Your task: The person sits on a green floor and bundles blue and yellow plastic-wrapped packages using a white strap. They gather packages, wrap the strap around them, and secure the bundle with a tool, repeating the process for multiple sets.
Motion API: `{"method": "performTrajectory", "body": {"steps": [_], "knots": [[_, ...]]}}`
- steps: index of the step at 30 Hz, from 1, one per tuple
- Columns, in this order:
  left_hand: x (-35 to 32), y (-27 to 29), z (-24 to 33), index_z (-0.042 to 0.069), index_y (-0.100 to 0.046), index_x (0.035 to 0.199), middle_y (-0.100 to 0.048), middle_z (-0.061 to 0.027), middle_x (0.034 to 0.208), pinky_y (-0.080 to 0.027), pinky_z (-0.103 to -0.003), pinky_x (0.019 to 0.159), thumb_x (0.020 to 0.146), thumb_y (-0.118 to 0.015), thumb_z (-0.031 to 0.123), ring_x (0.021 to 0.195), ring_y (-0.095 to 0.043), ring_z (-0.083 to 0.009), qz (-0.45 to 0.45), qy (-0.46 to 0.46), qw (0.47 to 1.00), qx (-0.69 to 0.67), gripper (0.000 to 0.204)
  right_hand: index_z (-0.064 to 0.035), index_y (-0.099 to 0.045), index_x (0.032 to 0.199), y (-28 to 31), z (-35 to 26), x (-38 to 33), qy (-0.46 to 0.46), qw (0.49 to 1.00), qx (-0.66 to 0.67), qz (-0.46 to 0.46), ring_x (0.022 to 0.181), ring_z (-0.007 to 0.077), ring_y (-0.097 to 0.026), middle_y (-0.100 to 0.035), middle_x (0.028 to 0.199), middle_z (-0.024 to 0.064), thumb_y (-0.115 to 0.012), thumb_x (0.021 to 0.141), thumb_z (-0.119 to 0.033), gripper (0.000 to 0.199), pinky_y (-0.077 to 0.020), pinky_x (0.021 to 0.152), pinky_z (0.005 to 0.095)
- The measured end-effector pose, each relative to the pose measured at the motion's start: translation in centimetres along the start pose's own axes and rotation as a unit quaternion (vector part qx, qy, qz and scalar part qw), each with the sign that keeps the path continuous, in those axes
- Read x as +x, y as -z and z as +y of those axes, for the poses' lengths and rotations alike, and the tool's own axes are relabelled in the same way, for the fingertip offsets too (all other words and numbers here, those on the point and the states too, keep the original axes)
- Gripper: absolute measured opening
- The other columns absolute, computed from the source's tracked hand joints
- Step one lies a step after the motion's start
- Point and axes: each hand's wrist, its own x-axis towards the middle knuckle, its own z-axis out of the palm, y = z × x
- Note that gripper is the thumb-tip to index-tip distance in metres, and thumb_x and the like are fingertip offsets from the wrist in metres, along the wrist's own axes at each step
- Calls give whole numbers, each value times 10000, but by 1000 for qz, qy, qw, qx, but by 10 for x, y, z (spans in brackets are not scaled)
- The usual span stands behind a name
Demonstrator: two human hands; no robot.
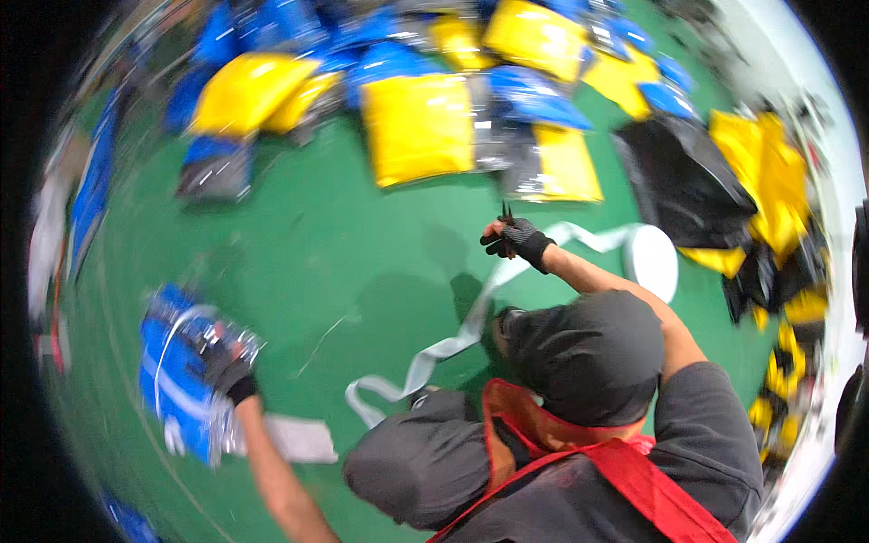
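Note:
My left hand (231, 366), in a black glove, grips a blue package (176, 380) wrapped in shiny clear plastic, low on the left over the green floor (317, 244). The picture is blurred there. My right hand is out of sight. In front of me crouches another person in a black cap (588, 353), a dark grey shirt and a red vest. That person's gloved hand (516, 240) holds small scissors at a long white strap (471, 321). The strap runs from a white roll (654, 261) down toward my left arm.
Many yellow, blue and black plastic-wrapped packages (416, 127) lie in a band along the far side and down the right (760, 172). A flat white piece (303, 439) lies by my left forearm. More blue packages edge the far left.

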Motion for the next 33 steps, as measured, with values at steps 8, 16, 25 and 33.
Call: {"method": "performTrajectory", "body": {"steps": [8, 16, 25, 33], "knots": [[91, 44, 85, 81, -491, 1207, -548, -153, 1177, -392, -370, 937, 789, -592, 318, 1080, -519, -302, 107, -312, 915, -234, 492, -18, -559, 957, 168, 152, -178, -86, 949, 105, 283, 615, 158, -542, -603, 773, 88, -466, 905, -352, 351, -436, 539, 285], [-204, -6, 313, 66, -513, 1131, -526, -170, 1125, -344, -461, 922, 841, -459, 338, 1082, -466, -313, -46, -629, 771, -89, 401, -73, -568, 1036, 237, 191, -89, -107, 847, -216, 475, 796, 378, -599, -625, 868, 196, -482, 797, -189, 279, -471, 698, 429], [-61, 279, 276, 69, -478, 959, -474, -21, 904, -398, -299, 764, 860, -562, 242, 844, -471, -171, -74, -385, 611, -688, 216, -131, -627, 1018, 389, 157, -60, -154, 791, -549, 221, 859, 327, -616, -643, 943, 141, -337, 918, -279, 340, -473, 759, 411], [14, 428, 332, 76, -443, 881, -428, 19, 819, -399, -262, 672, 859, -536, 187, 731, -440, -135, -16, -483, 484, -729, 146, -33, -619, 910, 559, 286, -282, 178, 694, 139, 683, 877, 180, -632, -673, 933, 77, -615, 751, -241, 261, -492, 724, 301]]}}
